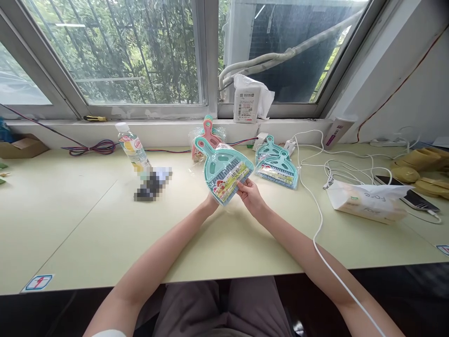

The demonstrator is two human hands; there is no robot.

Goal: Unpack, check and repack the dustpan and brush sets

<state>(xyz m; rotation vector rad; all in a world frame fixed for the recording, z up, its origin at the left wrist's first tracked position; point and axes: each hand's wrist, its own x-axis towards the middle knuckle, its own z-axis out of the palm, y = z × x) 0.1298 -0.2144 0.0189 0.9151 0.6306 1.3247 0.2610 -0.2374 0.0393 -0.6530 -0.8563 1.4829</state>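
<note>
I hold up a teal mini dustpan and brush set (221,169) in clear plastic wrap, above the pale green table (105,224). My left hand (211,203) grips its lower left edge from behind, fingers mostly hidden. My right hand (248,192) pinches the lower right edge at the printed label. A second teal set (277,164) lies flat on the table just right of it. A pink set (209,135) leans against the window sill behind.
A plastic bottle (133,149) stands at the back left, with a blurred dark object (153,184) beside it. A tissue pack (368,201), white cables (315,187), a phone (410,196) and yellow items (421,168) lie at right. A cardboard box (21,146) sits far left.
</note>
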